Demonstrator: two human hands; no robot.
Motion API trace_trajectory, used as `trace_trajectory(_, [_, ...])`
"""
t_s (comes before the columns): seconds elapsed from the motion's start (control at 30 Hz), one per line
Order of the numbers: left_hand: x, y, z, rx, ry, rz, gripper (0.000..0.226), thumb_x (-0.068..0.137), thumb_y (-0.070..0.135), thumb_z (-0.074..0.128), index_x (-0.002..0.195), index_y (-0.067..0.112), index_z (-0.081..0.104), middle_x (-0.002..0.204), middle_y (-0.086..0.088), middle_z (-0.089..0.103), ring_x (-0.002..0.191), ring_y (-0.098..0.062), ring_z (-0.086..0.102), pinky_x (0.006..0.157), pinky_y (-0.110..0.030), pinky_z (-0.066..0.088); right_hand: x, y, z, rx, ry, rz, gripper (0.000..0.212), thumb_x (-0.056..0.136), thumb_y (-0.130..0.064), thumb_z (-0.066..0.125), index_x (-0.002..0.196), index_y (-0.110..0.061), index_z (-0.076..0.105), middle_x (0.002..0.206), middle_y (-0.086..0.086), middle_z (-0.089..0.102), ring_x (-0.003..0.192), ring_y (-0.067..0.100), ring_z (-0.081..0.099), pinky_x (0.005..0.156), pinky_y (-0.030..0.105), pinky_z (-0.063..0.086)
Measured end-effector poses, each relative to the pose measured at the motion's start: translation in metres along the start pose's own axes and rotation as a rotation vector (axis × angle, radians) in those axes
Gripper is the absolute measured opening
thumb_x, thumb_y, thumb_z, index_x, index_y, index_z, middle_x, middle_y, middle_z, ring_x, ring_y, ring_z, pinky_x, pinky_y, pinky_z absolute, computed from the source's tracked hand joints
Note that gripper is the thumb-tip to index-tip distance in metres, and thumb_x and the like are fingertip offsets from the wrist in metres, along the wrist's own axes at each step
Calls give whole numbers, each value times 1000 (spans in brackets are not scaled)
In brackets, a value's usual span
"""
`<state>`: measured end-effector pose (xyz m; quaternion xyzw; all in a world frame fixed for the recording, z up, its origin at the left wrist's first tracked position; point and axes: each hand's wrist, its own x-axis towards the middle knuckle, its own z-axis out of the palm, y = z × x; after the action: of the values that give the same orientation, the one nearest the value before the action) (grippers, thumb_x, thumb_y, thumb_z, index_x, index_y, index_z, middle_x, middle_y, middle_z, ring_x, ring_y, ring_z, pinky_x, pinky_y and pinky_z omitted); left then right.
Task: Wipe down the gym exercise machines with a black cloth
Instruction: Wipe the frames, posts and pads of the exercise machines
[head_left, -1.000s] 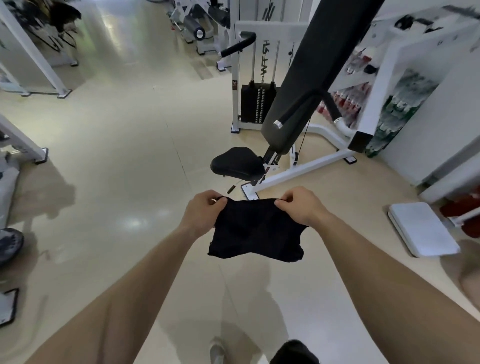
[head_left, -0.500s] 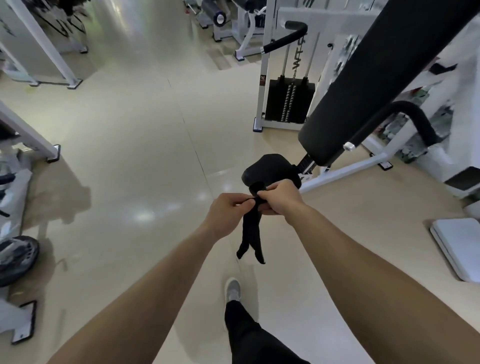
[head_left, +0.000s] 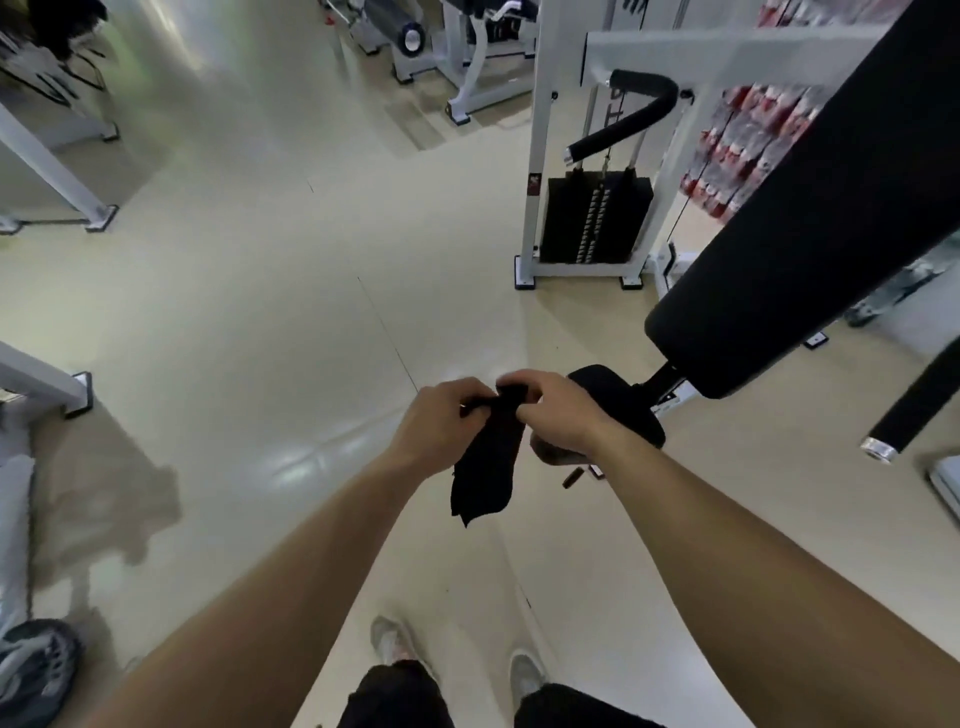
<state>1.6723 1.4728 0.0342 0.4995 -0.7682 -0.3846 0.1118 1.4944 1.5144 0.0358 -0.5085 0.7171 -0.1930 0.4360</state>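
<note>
Folding before the first wipe: the left hand and right hand are drawn together, knuckles almost touching. The curled fingers of each pinch the top of the black cloth. A second ago the cloth was stretched flat and wide between hands held apart. Half a second ago it was gathered into a thin twist. Now it hangs below the hands as a narrow doubled strip, its loose lower end dangling above the floor and touching nothing else.

The person has also closed in on the machine. Its black seat, well ahead of the hands a second ago, now sits just behind the right wrist and is partly hidden by it. The long back pad rises steeply to the upper right and fills far more of the view than before. Beyond it stand a white-framed weight stack and a padded handle. Both shoes are planted on the floor below.

By the look of it, the cloth is being folded into a wiping pad and the approach is done. No surface has been wiped yet, and the seat is the nearest candidate.
</note>
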Motion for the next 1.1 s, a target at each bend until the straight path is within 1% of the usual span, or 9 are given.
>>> trace_trajectory(0.1, [60,-20,-43,22,-109,90,23,91,15,61,94,37,70,86,16,70,84,-7,65,73,-21,49,52,-20,-3,-399,-33,-46,66,81,-26,66,141,-45,45,127,0,36,122,22,35,104,38,39])
trace_trajectory(0.23, [134,-44,-84,55,-228,173,25,88,16,67,86,41,68,80,21,69,78,4,63,68,-16,45,113,-42,2,-375,-62,52,57,76,-28,72,131,-32,57,143,-2,30,134,23,23,110,39,34])
trace_trajectory(0.3, [176,-58,-102,78,-308,203,22,86,17,69,85,39,68,76,23,67,72,10,61,62,-8,40,144,-53,6,-313,-17,94,38,74,-27,74,110,-27,65,136,-6,41,127,20,35,103,39,42])
trace_trajectory(0.43, [259,-73,-131,164,-419,265,14,87,21,70,85,34,66,74,19,65,71,2,61,61,-13,40,195,-73,4,-188,130,233,15,68,-29,70,75,-21,59,84,-6,61,80,19,60,72,42,54])
trace_trajectory(0.53, [318,-70,-133,204,-475,320,8,90,23,68,89,30,65,79,14,67,73,-3,61,60,-16,42,225,-78,-1,-62,237,325,15,67,-26,65,74,-19,53,71,0,61,72,23,61,68,43,53])
trace_trajectory(0.63, [373,-59,-120,279,-556,402,5,94,24,63,98,24,64,87,7,65,79,-11,60,63,-20,42,254,-70,-15,40,298,385,25,72,-22,67,87,-30,47,80,-4,63,75,20,63,70,44,56])
trace_trajectory(0.77, [437,-42,-92,371,-646,451,8,97,25,56,105,21,59,91,3,63,85,-19,59,68,-27,42,281,-43,-39,187,451,469,39,79,-22,75,111,-29,53,91,-5,64,81,15,64,72,32,55])
trace_trajectory(0.9, [475,-35,-69,413,-768,488,10,100,24,52,107,18,56,93,1,62,84,-19,58,64,-24,42,293,-25,-48,273,528,563,8,89,-26,70,96,-29,67,90,-8,68,86,13,65,76,27,51])
trace_trajectory(1.1, [506,-20,-43,455,-967,524,22,100,34,54,116,19,55,104,-4,66,88,-20,60,65,-25,44,302,-36,-36,448,738,692,4,89,-23,69,87,-27,68,79,-8,67,79,12,65,70,26,49])
